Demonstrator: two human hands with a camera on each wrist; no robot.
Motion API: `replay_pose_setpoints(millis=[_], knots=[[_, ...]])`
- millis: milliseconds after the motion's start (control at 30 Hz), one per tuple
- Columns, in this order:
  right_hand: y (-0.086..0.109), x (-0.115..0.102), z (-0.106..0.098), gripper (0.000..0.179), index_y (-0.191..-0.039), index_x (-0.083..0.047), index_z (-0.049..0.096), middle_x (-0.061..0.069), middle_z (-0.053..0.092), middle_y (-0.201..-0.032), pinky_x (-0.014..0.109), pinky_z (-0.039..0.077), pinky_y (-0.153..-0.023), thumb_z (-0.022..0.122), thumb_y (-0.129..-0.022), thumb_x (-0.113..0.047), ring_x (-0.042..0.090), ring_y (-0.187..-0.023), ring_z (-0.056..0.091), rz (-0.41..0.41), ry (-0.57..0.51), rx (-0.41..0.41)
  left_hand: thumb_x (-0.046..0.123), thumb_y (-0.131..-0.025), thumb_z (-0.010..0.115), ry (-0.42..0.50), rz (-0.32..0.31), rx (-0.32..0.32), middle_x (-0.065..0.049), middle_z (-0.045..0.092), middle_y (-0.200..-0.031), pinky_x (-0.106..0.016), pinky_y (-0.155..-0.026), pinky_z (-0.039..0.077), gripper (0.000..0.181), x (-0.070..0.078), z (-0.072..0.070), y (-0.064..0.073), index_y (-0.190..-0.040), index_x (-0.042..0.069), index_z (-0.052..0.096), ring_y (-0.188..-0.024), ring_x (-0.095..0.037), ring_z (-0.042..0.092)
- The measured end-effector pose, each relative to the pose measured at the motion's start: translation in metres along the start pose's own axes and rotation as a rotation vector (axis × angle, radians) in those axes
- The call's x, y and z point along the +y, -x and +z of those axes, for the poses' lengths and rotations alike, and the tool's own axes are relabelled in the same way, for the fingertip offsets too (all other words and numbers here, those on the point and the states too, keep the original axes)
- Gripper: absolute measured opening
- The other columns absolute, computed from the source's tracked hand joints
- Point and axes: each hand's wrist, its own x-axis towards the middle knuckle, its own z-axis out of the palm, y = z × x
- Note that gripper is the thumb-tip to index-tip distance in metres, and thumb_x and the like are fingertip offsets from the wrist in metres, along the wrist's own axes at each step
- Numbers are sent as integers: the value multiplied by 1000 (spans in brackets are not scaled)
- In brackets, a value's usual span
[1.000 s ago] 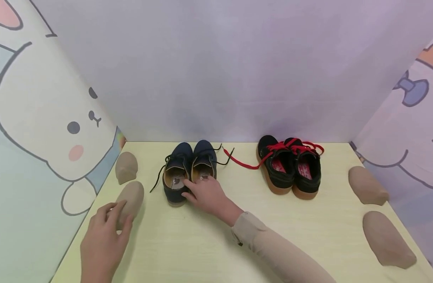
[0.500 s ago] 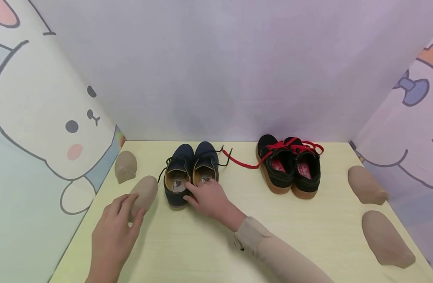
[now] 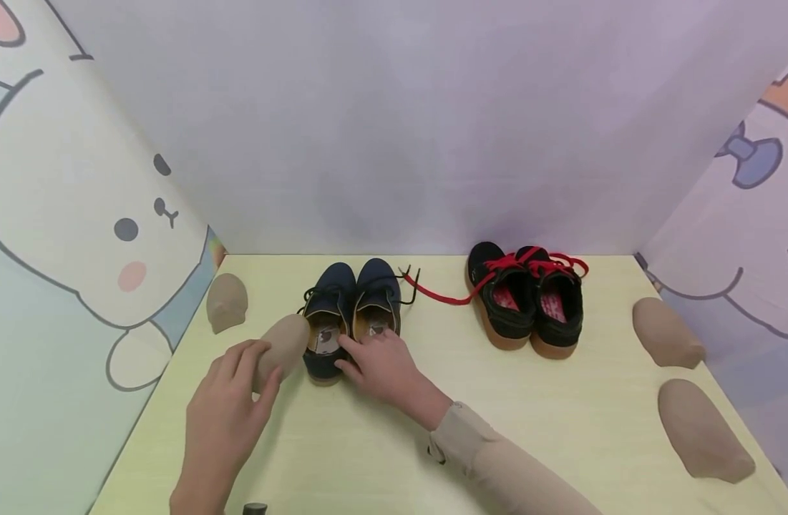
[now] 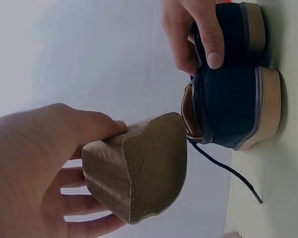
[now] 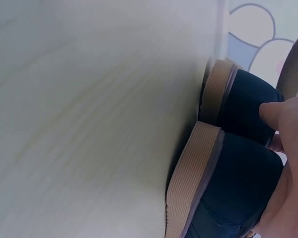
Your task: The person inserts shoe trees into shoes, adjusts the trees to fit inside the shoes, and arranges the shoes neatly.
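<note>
A hollow brown moulded-pulp shoe insert (image 3: 283, 350) is held in my left hand (image 3: 226, 415), just left of the navy shoes' heels. In the left wrist view its open end faces the camera, with my thumb on one side and the other fingers underneath. The left navy shoe (image 3: 323, 368) and the right navy shoe (image 3: 376, 275) stand side by side, toes to the back wall. My right hand (image 3: 382, 366) grips the left shoe's upper rim near the heel, thumb outside and fingers over the edge. It covers the heel of the right shoe in the head view.
Black shoes (image 3: 509, 332) with red laces stand at the back right; one lace (image 3: 445, 299) trails toward the navy pair. Another insert (image 3: 227, 303) lies at the back left, and two more, a rear insert (image 3: 667, 332) and a front insert (image 3: 704, 430), lie along the right edge.
My left hand has carried the shoe insert to the right and slightly farther back, up to the left navy shoe. The right hand keeps its grip; the navy shoes have shifted only slightly.
</note>
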Motion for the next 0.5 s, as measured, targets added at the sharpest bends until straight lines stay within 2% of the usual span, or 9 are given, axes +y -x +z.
replay_pose_setpoints(millis=[300,500], knots=[[3,-4,-3,35,-130,-28,61,-3,61,-69,34,46,-70,56,-105,-51,18,-67,64,-1,77,6,17,-85,84,33,23,-19,-14,69,-120,-53,-75,59,40,9,6,-6,-121,7,71,-105,-37,68],[4,-6,-4,40,-140,-28,60,0,73,-85,35,50,-76,58,-105,-49,19,-76,69,1,98,23,17,-85,84,41,43,-10,-14,70,-119,-51,-72,59,39,12,10,-9,-120,7,72,-104,-36,69]])
